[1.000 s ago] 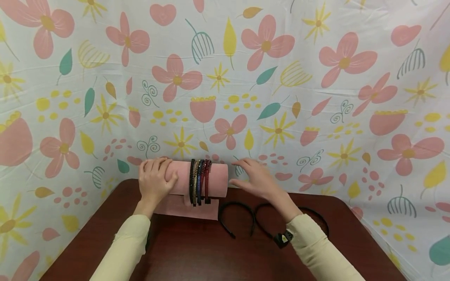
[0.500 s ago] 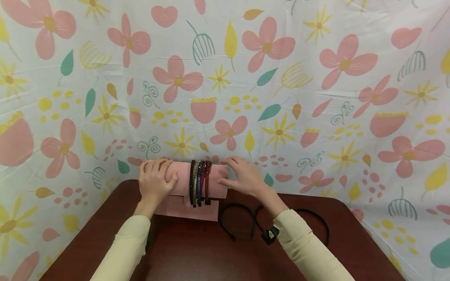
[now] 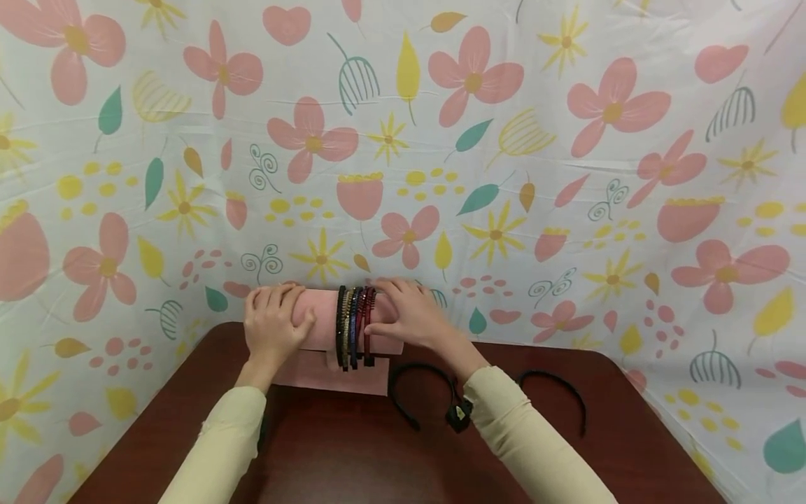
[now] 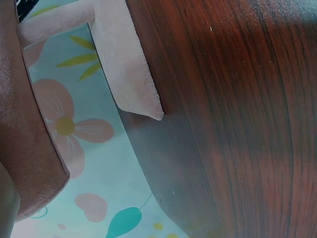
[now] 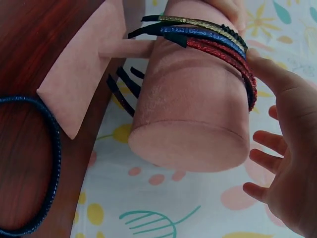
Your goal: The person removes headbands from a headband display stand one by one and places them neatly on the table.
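Note:
A pink plush cylinder (image 3: 320, 311) on a stand with a flat pink base (image 3: 352, 378) carries several sparkly headbands side by side. Among them are a black headband (image 3: 340, 329), a blue headband (image 5: 208, 32), a gold headband (image 5: 198, 23) and a red headband (image 5: 218, 53). My left hand (image 3: 272, 325) grips the cylinder's left end, fingers over the top and thumb in front. At the other end, my right hand (image 3: 412, 315) spreads round the cylinder with its thumb at the red headband. Its other fingers reach behind the cylinder, apart from its surface in the right wrist view.
On the dark wooden table (image 3: 340, 448) lies a loose black headband (image 3: 420, 365) right of the base. Farther right is another black headband (image 3: 583, 409), partly hidden by the right forearm. A flower-printed cloth (image 3: 478, 175) hangs behind the table.
My right hand has moved left, from beside the cylinder's right end to the headbands. My left hand keeps its grip. The headbands have not visibly shifted on the cylinder.

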The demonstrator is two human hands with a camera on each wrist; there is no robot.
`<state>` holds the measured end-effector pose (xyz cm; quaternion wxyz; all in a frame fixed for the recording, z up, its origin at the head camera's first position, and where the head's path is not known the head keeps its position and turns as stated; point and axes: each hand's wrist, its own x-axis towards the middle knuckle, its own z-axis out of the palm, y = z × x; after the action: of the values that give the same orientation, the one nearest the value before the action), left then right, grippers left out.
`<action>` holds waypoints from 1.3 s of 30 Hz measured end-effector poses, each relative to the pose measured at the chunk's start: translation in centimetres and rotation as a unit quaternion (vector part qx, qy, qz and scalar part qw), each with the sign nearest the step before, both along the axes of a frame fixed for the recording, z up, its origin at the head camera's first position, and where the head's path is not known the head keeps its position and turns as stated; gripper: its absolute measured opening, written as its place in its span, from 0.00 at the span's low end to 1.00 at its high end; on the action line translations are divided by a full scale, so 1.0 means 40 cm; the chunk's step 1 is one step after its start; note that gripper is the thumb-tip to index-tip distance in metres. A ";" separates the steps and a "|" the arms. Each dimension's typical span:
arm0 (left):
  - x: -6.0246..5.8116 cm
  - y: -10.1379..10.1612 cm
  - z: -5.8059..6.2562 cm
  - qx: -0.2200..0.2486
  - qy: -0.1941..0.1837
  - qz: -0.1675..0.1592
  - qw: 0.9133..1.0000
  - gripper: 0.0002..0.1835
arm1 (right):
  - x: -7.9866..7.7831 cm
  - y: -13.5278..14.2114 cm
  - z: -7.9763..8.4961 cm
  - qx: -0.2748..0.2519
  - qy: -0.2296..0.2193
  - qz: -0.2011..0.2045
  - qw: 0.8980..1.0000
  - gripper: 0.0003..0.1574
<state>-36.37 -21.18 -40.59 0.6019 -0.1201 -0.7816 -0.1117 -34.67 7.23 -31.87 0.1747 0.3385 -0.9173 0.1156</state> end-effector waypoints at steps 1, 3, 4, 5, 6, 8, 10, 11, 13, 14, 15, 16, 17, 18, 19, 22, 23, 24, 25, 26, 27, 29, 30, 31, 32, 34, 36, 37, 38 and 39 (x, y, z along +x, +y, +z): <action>0.000 0.000 0.000 0.000 0.001 -0.001 1.000 0.28 | -0.001 -0.003 -0.001 -0.001 0.000 0.003 1.000 0.54; 0.001 0.001 -0.001 0.001 0.003 -0.001 1.000 0.28 | -0.004 -0.007 -0.002 0.001 0.000 0.005 1.000 0.55; 0.001 0.002 -0.001 0.002 0.004 -0.002 1.000 0.28 | -0.006 -0.009 -0.004 0.003 -0.002 0.006 1.000 0.56; 0.002 0.003 -0.001 0.002 0.003 -0.002 1.000 0.28 | -0.007 -0.010 -0.005 0.004 -0.006 0.005 1.000 0.57; 0.003 0.004 0.000 0.003 0.004 -0.003 1.000 0.28 | -0.010 -0.011 -0.007 0.007 -0.010 0.003 1.000 0.58; 0.003 0.006 0.000 0.004 0.005 -0.004 1.000 0.28 | -0.014 -0.014 -0.011 0.016 -0.019 -0.004 1.000 0.61; 0.003 0.008 0.000 0.004 0.005 -0.004 1.000 0.28 | -0.018 -0.016 -0.016 0.023 -0.033 -0.013 0.999 0.63; 0.003 0.009 0.000 0.005 0.004 -0.004 1.000 0.28 | -0.020 -0.018 -0.018 0.027 -0.039 -0.018 0.999 0.65; 0.003 0.010 -0.001 0.005 0.003 -0.004 1.000 0.28 | -0.022 -0.022 -0.021 0.032 -0.049 -0.022 0.998 0.67; 0.003 0.010 -0.001 0.006 0.002 -0.004 1.000 0.28 | -0.022 -0.023 -0.022 0.033 -0.054 -0.023 0.998 0.68; 0.004 0.011 -0.001 0.006 0.002 -0.005 1.000 0.28 | -0.023 -0.025 -0.023 0.035 -0.058 -0.024 0.997 0.69; 0.004 0.012 -0.001 0.007 0.001 -0.005 1.000 0.28 | -0.023 -0.026 -0.024 0.037 -0.061 -0.025 0.997 0.69; 0.005 0.012 -0.001 0.007 0.000 -0.006 1.000 0.28 | -0.024 -0.028 -0.025 0.038 -0.061 -0.025 0.997 0.70; 0.005 0.013 0.000 0.007 0.000 -0.007 1.000 0.28 | -0.024 -0.028 -0.026 0.037 -0.061 -0.024 0.997 0.70; 0.005 0.014 0.000 0.008 0.000 -0.007 1.000 0.29 | -0.024 -0.028 -0.027 0.037 -0.060 -0.024 0.997 0.70; 0.005 0.016 0.000 0.006 -0.002 -0.008 1.000 0.29 | -0.024 -0.025 -0.029 0.036 -0.054 -0.024 0.998 0.69; 0.005 0.017 0.000 0.006 -0.002 -0.008 1.000 0.28 | -0.023 -0.023 -0.029 0.033 -0.052 -0.021 0.998 0.69; 0.006 0.018 0.001 0.006 -0.002 -0.008 1.000 0.28 | -0.024 -0.021 -0.031 0.031 -0.050 -0.018 0.998 0.68; 0.006 0.018 0.001 0.005 -0.002 -0.007 1.000 0.28 | -0.024 -0.018 -0.032 0.030 -0.048 -0.017 0.998 0.68; 0.007 0.019 0.001 0.005 -0.003 -0.007 1.000 0.28 | -0.024 -0.015 -0.032 0.029 -0.046 -0.016 0.998 0.68; 0.007 0.019 0.002 0.005 -0.002 -0.006 1.000 0.28 | -0.023 -0.012 -0.032 0.027 -0.045 -0.015 0.999 0.67; 0.008 0.018 0.003 0.004 -0.002 -0.004 1.000 0.28 | -0.025 -0.004 -0.034 0.024 -0.041 -0.015 0.999 0.66; 0.008 0.018 0.004 0.003 -0.002 -0.003 1.000 0.28 | -0.026 0.000 -0.036 0.023 -0.040 -0.015 0.999 0.66; 0.008 0.017 0.004 0.003 -0.001 -0.001 1.000 0.28 | -0.025 0.004 -0.036 0.021 -0.038 -0.016 0.999 0.66; 0.008 0.016 0.005 0.003 0.000 0.000 1.000 0.28 | -0.026 0.008 -0.037 0.019 -0.038 -0.015 0.999 0.66; 0.008 0.014 0.006 0.004 0.001 0.001 1.000 0.28 | -0.027 0.016 -0.040 0.012 -0.035 -0.012 0.999 0.66; 0.007 0.012 0.006 0.005 0.005 0.002 1.000 0.28 | -0.029 0.024 -0.042 0.004 -0.035 -0.008 0.999 0.67; 0.006 0.010 0.007 0.005 0.007 0.002 1.000 0.28 | -0.029 0.028 -0.043 0.001 -0.036 -0.007 0.999 0.67; 0.005 0.009 0.007 0.005 0.007 0.002 1.000 0.28 | -0.030 0.032 -0.045 -0.001 -0.035 -0.007 0.999 0.66; 0.004 0.008 0.007 0.006 0.008 0.002 1.000 0.28 | -0.031 0.036 -0.046 -0.004 -0.033 -0.007 0.999 0.66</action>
<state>-36.20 -20.85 -40.31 0.6092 -0.1161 -0.7762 -0.1138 -35.90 8.68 -33.70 0.1460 0.3274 -0.9246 0.1290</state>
